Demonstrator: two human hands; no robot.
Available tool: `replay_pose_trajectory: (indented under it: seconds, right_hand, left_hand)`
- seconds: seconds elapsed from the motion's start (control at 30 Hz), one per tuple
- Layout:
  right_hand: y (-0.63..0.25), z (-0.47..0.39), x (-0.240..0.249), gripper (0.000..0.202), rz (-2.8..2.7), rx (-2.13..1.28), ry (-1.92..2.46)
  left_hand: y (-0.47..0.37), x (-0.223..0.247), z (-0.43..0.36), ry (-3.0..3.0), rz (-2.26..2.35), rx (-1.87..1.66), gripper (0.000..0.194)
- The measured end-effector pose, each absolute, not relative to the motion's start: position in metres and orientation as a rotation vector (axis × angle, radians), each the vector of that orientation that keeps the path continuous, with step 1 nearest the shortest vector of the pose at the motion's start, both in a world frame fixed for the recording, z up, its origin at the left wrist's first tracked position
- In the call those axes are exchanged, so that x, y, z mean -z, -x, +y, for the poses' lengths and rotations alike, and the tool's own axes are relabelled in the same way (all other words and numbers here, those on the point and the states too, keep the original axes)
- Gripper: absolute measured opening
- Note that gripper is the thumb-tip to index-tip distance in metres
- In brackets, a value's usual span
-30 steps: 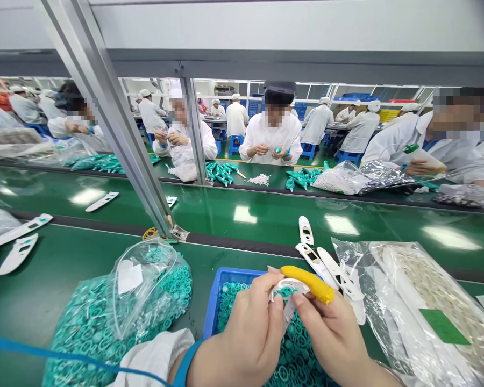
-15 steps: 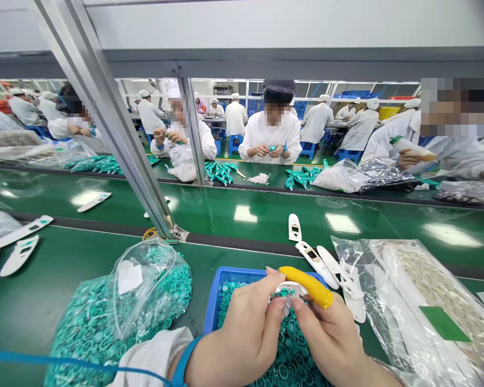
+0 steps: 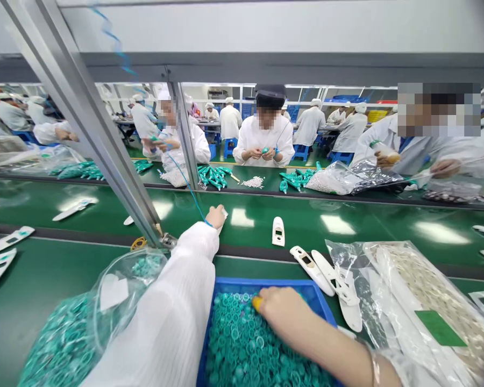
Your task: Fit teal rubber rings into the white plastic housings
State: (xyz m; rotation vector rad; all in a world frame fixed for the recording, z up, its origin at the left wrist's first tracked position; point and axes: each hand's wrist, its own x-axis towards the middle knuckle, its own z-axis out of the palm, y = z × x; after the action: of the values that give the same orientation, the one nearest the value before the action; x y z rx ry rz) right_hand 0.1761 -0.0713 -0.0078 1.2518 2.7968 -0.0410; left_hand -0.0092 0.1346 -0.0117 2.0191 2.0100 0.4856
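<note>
My left hand (image 3: 216, 216) is stretched out over the green conveyor belt (image 3: 250, 200), its fingers closed on a small white part (image 3: 225, 213). My right hand (image 3: 275, 305), with a yellow cover on one finger, reaches into the blue bin (image 3: 213, 301) of teal rings (image 3: 237, 344). Its fingers bend down at the rings, and their tips are hidden. Beyond the bin, a white casing (image 3: 278, 231) lies on the belt.
White casings (image 3: 312, 267) lie right of the bin beside a clear bag of pale parts (image 3: 423, 285). A bag of teal rings (image 3: 60, 333) is at the left, below a slanted metal post (image 3: 92, 123). Several people in white sit across the belt.
My hands have parted from the white piece they held together above the bin. The left has gone forward to the belt; the right has dropped to the rings. The view has shifted slightly.
</note>
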Motion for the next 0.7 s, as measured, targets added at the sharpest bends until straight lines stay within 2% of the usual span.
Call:
replay_pose_trajectory:
  seconds: [0.13,0.3,0.37,0.57,0.7]
  right_hand:
    - [-0.165,-0.075,0.03,0.011,2.746,-0.056,-1.177]
    - [-0.158,-0.073,0.044,0.012,2.742,-0.071,-1.189]
    - [-0.158,-0.073,0.046,0.009,2.733,-0.075,-1.218]
    - [-0.164,-0.071,0.045,0.013,2.699,-0.053,-1.257]
    - [-0.166,-0.069,0.038,0.013,2.687,-0.057,-1.259]
  left_hand:
    - [0.025,0.031,0.156,-1.969,2.221,-0.315,0.032]
    - [0.006,0.024,0.169,-2.189,2.254,-0.253,0.038]
    - [-0.023,0.025,0.167,-2.42,2.04,-0.232,0.039]
    - [-0.088,0.047,0.145,-2.954,0.881,-0.017,0.045]
    - [-0.067,0.053,0.138,-3.041,0.709,-0.002,0.032]
